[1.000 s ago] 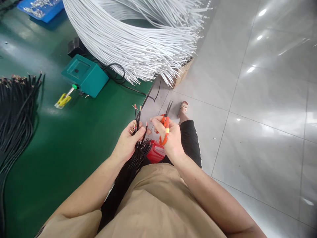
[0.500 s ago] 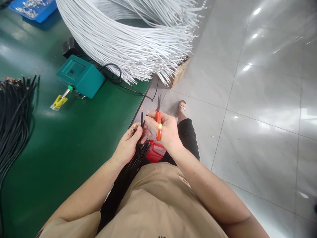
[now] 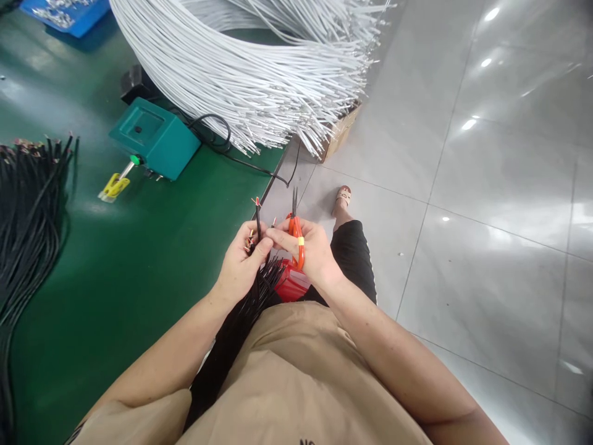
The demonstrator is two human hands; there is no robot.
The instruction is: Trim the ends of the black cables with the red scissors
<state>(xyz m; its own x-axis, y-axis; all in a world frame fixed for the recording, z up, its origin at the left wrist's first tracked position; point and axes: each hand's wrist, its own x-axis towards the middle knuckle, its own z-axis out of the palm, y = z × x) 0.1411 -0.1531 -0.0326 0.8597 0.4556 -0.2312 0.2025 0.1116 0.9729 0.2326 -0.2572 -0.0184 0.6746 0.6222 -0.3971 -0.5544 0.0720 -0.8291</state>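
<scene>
My left hand [image 3: 241, 262] is closed on black cables [image 3: 258, 221]; one stands upright with reddish wire ends splayed at its tip, and other stripped ends show beside the fingers. Orange-handled scissors [image 3: 296, 238], with a yellow band, rest in my right hand [image 3: 315, 247], blades pointing away from me. The right thumb and forefinger reach to the left fingertips, near another cable end. A bundle of black cables [image 3: 264, 284] hangs below my hands over my lap.
On the green table [image 3: 139, 266] are a teal machine [image 3: 155, 139] with a yellow clip, black cables [image 3: 28, 216], white cables [image 3: 222, 74] and a blue tray [image 3: 86, 21]. A carton [image 3: 340, 133] stands beside it. A red object [image 3: 291, 283] lies below my hands.
My hands have come closer together. The upright cable has shifted left and its wire ends are now spread. The scissors have tilted slightly, and the whole view has shifted a little.
</scene>
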